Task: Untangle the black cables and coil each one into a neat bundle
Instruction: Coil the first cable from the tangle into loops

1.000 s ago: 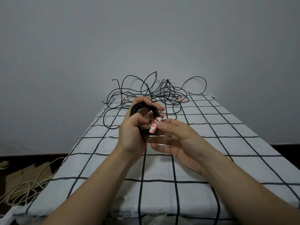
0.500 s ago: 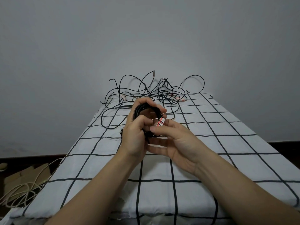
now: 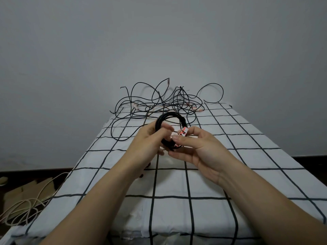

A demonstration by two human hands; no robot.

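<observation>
Now my left hand grips the round black cable coil; my right hand pinches its red-and-white paper tag, fingers curled.

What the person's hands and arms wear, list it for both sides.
The left hand and right hand are bare: no gloves, rings or tape. Both forearms are bare to the picture's edge, with no sleeve, watch or bracelet in view.

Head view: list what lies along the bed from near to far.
Near edge of the checked sheet → coiled cable, held by the left hand and right hand → loose tangle of black cables → grey wall.
</observation>
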